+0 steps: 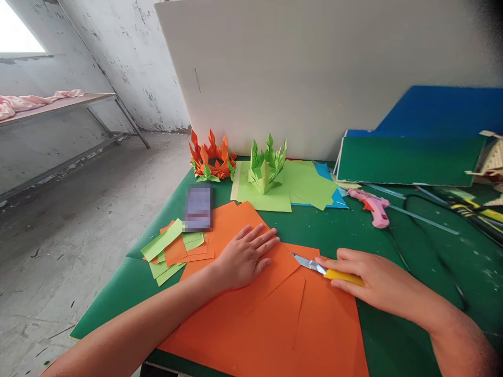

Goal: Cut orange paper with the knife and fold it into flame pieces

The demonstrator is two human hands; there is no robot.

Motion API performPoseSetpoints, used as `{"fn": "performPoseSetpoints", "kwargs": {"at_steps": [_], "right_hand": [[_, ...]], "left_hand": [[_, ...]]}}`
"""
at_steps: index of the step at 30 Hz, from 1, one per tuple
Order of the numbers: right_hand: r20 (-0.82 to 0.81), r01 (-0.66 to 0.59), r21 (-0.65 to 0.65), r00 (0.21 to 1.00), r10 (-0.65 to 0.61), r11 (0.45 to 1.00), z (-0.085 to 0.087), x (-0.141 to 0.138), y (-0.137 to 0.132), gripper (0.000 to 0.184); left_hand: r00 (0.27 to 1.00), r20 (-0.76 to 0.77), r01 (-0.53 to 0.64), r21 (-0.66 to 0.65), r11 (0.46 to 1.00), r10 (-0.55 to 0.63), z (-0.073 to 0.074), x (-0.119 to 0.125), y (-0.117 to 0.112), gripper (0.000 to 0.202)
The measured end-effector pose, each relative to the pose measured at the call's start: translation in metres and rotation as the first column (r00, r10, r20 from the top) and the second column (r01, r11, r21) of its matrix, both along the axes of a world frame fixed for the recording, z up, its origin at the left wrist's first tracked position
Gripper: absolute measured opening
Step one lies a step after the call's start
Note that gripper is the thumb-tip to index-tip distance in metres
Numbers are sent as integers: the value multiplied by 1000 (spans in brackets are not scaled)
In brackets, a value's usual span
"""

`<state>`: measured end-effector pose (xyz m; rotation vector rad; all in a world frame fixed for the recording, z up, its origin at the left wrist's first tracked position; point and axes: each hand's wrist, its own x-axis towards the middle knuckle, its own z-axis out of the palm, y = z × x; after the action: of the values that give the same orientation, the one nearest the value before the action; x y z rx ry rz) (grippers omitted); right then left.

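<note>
Orange paper (275, 324) lies in overlapping sheets on the green table, with cut lines in it. My left hand (247, 256) rests flat on the paper, fingers stretched out. In my right hand (361, 275) is a yellow utility knife (341, 276), its blade out. The blade tip touches or hovers just over the orange paper near a folded or cut edge; which one I cannot tell. Small green paper strips (163, 243) and orange pieces lie left of my left hand. A blurred purple rectangular object (198, 207) sits just beyond them.
An orange paper crown (212, 159) and a green paper crown (267, 167) stand at the back, the latter on green sheets (310, 186). A pink glue gun (371, 207) with its black cord lies at right, near clear glue sticks (424, 219). A white board (291, 68) rises behind.
</note>
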<state>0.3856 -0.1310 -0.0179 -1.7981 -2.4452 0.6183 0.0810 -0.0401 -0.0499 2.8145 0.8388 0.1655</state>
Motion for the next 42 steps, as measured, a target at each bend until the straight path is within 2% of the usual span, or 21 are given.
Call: {"fn": "performPoseSetpoints", "kwargs": {"at_steps": [9,15,18,25,42], "right_hand": [[-3,-79,113,997,80,990,-4,-13,5,37],[-1,-64,51,998,64,997,-3,-1,5,39],[-40,-69,51,997,71,996,-1,-4,6,37],[-71,-108,107,991,116,988,1,-15,8,37],[-18,-97,152,995,101,984,-11,-4,14,38]], "left_hand": [[999,51,-16,-28,999,17,6,-2,1,55],[1000,9,-4,-4,1000,4,16,4,-4,43],[1000,8,-9,31,999,9,14,6,-3,41],[999,34,6,9,1000,-7,5,2,1,46],[999,-32,-8,-29,1000,7,5,2,1,59]]}}
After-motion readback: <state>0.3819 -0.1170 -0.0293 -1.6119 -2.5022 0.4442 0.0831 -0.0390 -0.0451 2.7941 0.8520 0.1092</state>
